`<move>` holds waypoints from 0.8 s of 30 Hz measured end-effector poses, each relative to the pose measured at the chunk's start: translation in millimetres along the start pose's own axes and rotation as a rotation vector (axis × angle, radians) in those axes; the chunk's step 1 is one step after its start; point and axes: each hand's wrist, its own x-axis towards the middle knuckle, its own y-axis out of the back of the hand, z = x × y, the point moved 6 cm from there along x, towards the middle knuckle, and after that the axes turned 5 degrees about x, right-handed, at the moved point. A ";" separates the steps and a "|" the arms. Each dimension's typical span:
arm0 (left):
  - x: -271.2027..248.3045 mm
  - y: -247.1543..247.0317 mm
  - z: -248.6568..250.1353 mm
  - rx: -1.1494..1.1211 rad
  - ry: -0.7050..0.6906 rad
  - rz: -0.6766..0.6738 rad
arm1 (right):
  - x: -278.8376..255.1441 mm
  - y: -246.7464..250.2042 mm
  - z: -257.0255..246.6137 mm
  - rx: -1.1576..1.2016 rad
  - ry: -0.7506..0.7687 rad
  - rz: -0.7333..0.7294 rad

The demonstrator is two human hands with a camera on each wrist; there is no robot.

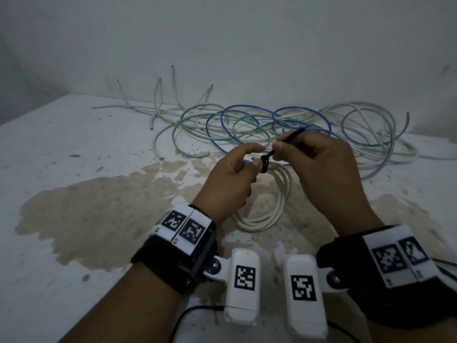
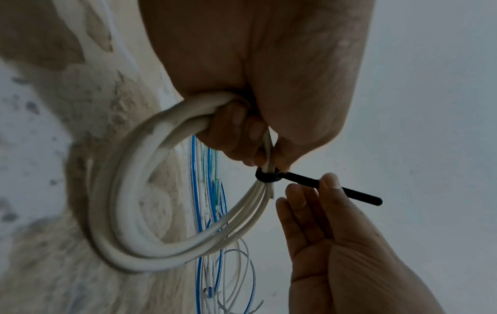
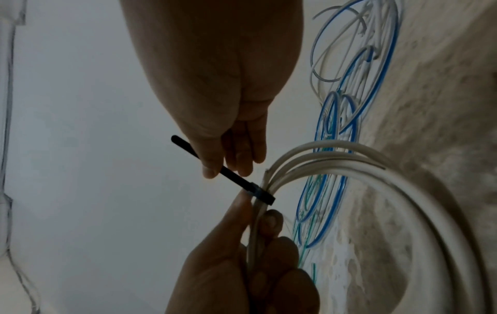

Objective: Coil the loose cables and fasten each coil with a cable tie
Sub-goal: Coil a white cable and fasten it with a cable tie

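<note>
While the left hand [image 1: 230, 179] grips the white cable coil [image 2: 129, 212] in curled fingers, the right hand [image 1: 321, 169] pinches the tail of the black cable tie [image 2: 296, 180] looped around the strands just beyond the left fingertips. Only the head view shows loose blue, green and white cables [image 1: 272, 125] piled on the stained counter [image 1: 74, 194] past both hands.
</note>
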 end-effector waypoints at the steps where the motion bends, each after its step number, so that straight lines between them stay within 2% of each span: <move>1: -0.5 -1.1 1.8 0.032 -0.029 -0.005 | 0.0 0.2 0.4 -0.038 0.002 0.000; 4: -1.2 -0.4 4.0 0.137 -0.102 0.023 | -0.6 -0.7 0.1 -0.087 0.012 -0.019; 9: -2.7 -2.5 10.2 0.158 -0.133 0.010 | -3.2 2.7 -11.3 -0.165 0.153 0.045; 16: -0.9 5.1 5.2 0.073 -0.070 0.128 | -9.1 -8.7 -17.8 -0.199 0.270 -0.016; 20: -1.6 4.2 -9.0 -0.085 0.030 0.131 | -6.1 -11.0 -6.8 -0.200 0.208 -0.092; 24: 0.6 5.2 -16.2 -0.182 0.097 0.168 | -9.5 -18.2 -4.6 -0.291 0.237 -0.170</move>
